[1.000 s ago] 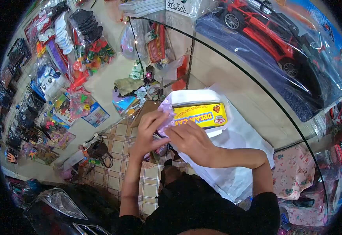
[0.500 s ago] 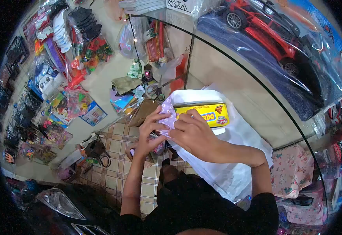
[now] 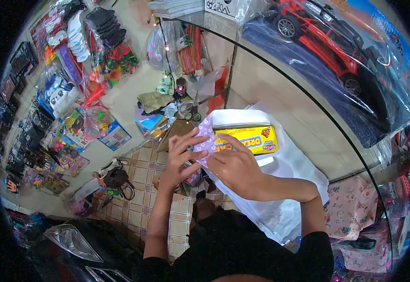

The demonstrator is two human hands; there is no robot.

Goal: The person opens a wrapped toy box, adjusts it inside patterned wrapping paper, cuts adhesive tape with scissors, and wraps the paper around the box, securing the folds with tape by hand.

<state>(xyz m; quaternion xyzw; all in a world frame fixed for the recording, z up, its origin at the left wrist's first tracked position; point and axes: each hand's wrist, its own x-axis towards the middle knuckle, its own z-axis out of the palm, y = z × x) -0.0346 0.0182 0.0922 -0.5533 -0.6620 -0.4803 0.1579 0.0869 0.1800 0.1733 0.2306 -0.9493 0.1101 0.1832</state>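
Head view: 2 bare hands, 1 yellow box (image 3: 255,141), 1 purple flowered flap (image 3: 207,132) and 1 white sheet (image 3: 280,202).
Left hand (image 3: 181,157): fingers parted, fingertips on the purple flowered flap, thumb apart below; cannot tell whether the paper is pinched.
Right hand (image 3: 235,171): most fingers curled, 1 index finger reaching over the yellow box's near left corner; cannot tell if it has hold of anything.
Yellow box place: on the white sheet, beyond the right hand, its left end beside the purple flowered flap; 1 white folded band (image 3: 240,117) stands along its far side.
Yellow box look: bright yellow, oblong, blue lettering upside down in this view, 1 logo near the right end.
Purple flowered flap look: small pale flowers, creased.
Scissors (image 3: 193,113): 1 pair, left of the white folded band.
Toy car (image 3: 317,44): 1, red and black, under clear plastic.
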